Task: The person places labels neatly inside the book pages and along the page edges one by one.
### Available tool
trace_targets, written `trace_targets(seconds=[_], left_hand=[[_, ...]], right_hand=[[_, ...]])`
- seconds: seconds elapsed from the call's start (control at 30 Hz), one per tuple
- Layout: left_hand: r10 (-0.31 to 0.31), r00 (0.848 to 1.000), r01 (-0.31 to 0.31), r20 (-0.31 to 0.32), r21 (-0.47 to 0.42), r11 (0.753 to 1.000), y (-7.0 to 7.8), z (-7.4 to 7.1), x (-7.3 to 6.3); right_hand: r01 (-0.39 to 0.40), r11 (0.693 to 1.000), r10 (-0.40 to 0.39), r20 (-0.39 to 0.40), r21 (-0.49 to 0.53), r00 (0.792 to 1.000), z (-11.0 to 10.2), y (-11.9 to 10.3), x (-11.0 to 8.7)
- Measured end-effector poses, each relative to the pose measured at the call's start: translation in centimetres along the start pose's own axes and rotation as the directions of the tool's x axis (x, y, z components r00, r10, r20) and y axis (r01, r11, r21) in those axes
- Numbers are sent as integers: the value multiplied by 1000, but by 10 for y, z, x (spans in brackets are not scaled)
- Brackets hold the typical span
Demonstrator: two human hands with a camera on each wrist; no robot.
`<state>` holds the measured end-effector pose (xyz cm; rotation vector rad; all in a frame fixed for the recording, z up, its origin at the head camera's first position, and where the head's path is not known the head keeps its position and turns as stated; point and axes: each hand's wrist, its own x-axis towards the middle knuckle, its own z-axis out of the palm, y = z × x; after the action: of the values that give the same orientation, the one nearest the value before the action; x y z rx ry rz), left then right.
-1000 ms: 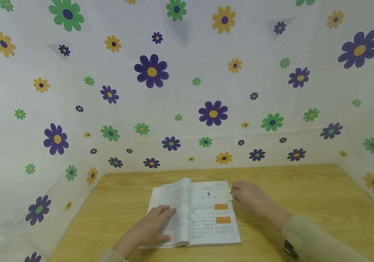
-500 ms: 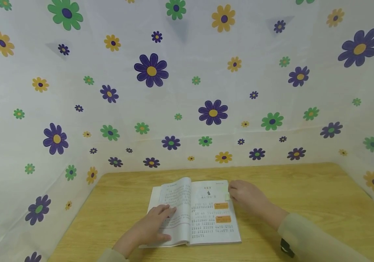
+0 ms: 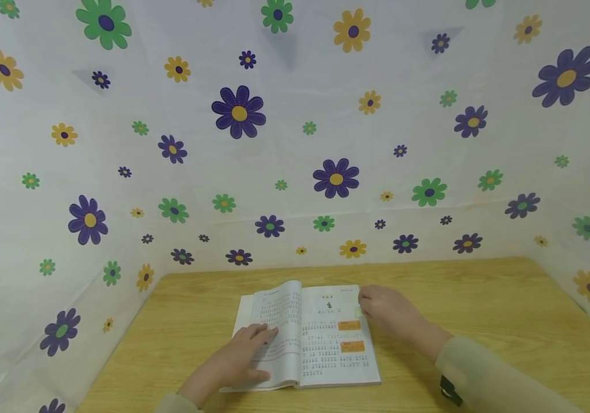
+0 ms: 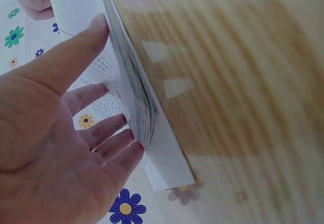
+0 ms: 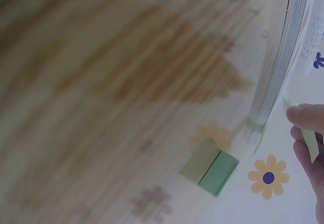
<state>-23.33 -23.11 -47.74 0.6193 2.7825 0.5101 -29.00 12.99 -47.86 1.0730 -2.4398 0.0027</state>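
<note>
An open book (image 3: 332, 364) lies on the table, its left pages bulging up near the spine. My left hand (image 3: 238, 355) rests on the left page with fingers spread. In the left wrist view, the thumb and fingertips of the left hand (image 4: 61, 122) touch the curved pages. At the upper right edge of the right page, my right hand (image 3: 388, 310) pinches a pale green sticky note (image 5: 310, 144) between thumb and fingers. Another bit of pale green paper (image 3: 358, 310) shows just below the fingers at the page edge.
A small green block (image 5: 218, 173), like a pad of sticky notes, sits on the table beyond the book in the right wrist view; the head view does not show it. The glossy wooden table (image 3: 481, 321) meets a flower-print cloth (image 3: 284, 155) at back and sides.
My right hand has moved slightly left, bringing the sticky note closer against the right page's edge. The left hand and the book have stayed put.
</note>
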Motion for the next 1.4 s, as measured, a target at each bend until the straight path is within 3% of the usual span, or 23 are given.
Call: trace_targets(seconds=[0.5,0.8,1.4], left_hand=[[8,1000,-8,-4,-5,1000,2,0,-1],[4,1000,-4,-8,-5,1000,2,-1,-1],[10,1000,-10,-6,-17,1000,2,-1,-1]], right_hand=[[-65,998,66,78,-12,995,1,-3,2],[-119,992,110,151,52,982,0,-3,3],[-172,980,148,218,96,965,3,-1,4]])
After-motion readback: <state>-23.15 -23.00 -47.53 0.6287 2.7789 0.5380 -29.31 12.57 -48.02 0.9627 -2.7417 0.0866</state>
